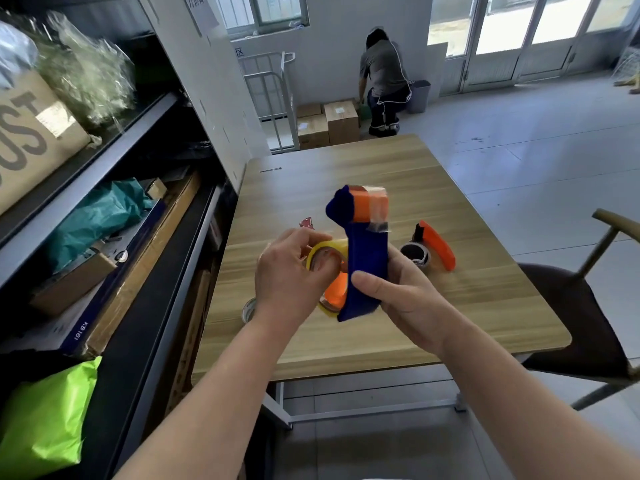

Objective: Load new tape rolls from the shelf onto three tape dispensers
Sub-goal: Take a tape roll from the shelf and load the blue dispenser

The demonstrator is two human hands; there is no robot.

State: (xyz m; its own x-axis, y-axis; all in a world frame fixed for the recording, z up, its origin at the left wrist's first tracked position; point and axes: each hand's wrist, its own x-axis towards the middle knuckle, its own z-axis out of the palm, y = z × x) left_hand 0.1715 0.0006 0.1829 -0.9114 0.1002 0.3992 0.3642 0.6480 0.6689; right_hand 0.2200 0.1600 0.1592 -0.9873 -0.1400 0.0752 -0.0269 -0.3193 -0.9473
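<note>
I hold a blue and orange tape dispenser (363, 251) upright above the wooden table (381, 174). My right hand (398, 292) grips its blue body from the right. My left hand (294, 268) holds a yellowish tape roll (327, 252) against the dispenser's left side, fingers around the roll's rim. A strip of clear tape lies over the dispenser's orange top. A second dispenser (436, 245), orange with a dark roll, lies on the table to the right. Another tape roll (248, 310) sits on the table near its left edge, partly hidden by my left wrist.
A dark metal shelf (145, 216) with cardboard boxes, teal and green bags stands at the left, against the table. A chair (588, 306) is at the table's right. Far off, a person (384, 81) crouches by cardboard boxes (329, 123) and a metal cart.
</note>
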